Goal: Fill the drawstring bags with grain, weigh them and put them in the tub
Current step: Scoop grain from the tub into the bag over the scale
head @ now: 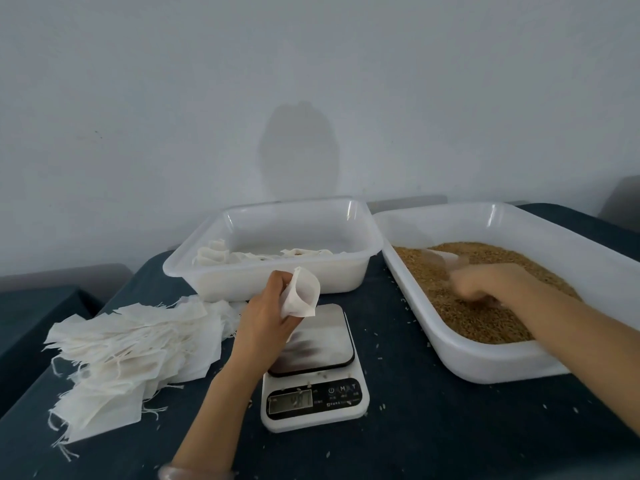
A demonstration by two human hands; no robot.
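Observation:
My left hand holds a small white drawstring bag with its mouth open, above the far edge of the kitchen scale. My right hand, blurred, is down in the brown grain of the right tub, gripping the handle of a clear plastic scoop whose bowl lies in the grain. The left tub holds several filled bags along its near wall. The scale's steel plate is bare and its display is lit but unreadable.
A heap of empty white bags with loose strings lies on the dark blue tablecloth left of the scale. Stray grains dot the cloth around the scale and the right tub. A pale wall stands close behind both tubs.

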